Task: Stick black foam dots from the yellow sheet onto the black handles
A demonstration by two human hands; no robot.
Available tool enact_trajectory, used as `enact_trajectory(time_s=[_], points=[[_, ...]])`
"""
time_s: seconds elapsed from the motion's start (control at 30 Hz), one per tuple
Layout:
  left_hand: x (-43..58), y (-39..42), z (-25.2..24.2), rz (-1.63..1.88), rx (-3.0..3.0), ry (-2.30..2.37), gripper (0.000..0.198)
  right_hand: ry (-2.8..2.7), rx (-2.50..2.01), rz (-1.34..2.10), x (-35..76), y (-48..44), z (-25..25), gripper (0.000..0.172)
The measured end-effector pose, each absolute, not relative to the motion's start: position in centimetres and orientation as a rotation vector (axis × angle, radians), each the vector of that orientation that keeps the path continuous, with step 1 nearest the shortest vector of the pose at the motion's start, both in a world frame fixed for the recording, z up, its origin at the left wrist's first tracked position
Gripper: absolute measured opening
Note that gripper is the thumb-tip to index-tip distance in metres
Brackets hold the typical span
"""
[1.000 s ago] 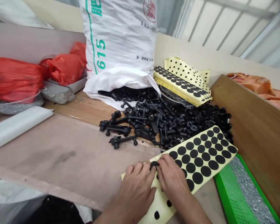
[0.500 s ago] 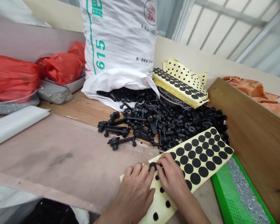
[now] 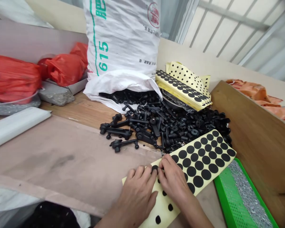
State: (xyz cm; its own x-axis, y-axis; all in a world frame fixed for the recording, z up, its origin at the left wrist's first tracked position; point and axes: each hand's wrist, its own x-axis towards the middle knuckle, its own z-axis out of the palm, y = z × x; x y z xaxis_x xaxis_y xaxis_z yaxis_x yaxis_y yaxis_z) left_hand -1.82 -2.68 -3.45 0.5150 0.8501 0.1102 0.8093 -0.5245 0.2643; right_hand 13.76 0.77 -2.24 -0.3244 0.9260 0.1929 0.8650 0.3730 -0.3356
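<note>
A pale yellow backing sheet [image 3: 199, 190] with rows of round black stickers [image 3: 198, 181] lies slanted in front of me. Its lower left part carries only small black dots [image 3: 158, 219]. My left hand [image 3: 137, 193] rests on that part, fingers stretched out, with the index fingertip at the edge of a black sticker [image 3: 155, 167]. Close beside it, my right hand [image 3: 172, 177] pinches at the same sticker, thumb and index finger pressed together. The fingers partly cover this sticker, so how far it is off the sheet is hidden.
Beyond the sheet lies a heap of black plastic parts [image 3: 154, 123], spilling from a white woven sack [image 3: 123, 41]. More sticker sheets [image 3: 180, 84] rest on a bowl. A green basket [image 3: 230, 193] with small silvery pieces stands right, beside a wooden board [image 3: 256, 142]. Red bags [image 3: 11, 79] sit left.
My right hand has shifted very slightly left and up at the sticker. The sheet's far right end sits a touch further left. My left hand has stayed nearly still.
</note>
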Motion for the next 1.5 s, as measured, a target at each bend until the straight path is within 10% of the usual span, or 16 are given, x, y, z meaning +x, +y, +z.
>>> enact_trajectory(time_s=[0.77, 1.13, 1.5], points=[[-7.5, 5.0, -1.8, 0.576, 2.686, 1.778, 0.044, -1.859, -1.292, 1.007, 15.5, -0.2, -2.3, 0.019], [-6.3, 0.4, -2.1, 0.76, 2.557, 1.13, 0.035, -1.128, -1.148, 1.348, 17.5, -0.4, -2.2, 0.017], [-0.9, 3.7, 0.1, 0.124, 2.32, 1.561, 0.037, -1.047, -1.087, 1.438, 17.2, -0.5, -2.0, 0.014]])
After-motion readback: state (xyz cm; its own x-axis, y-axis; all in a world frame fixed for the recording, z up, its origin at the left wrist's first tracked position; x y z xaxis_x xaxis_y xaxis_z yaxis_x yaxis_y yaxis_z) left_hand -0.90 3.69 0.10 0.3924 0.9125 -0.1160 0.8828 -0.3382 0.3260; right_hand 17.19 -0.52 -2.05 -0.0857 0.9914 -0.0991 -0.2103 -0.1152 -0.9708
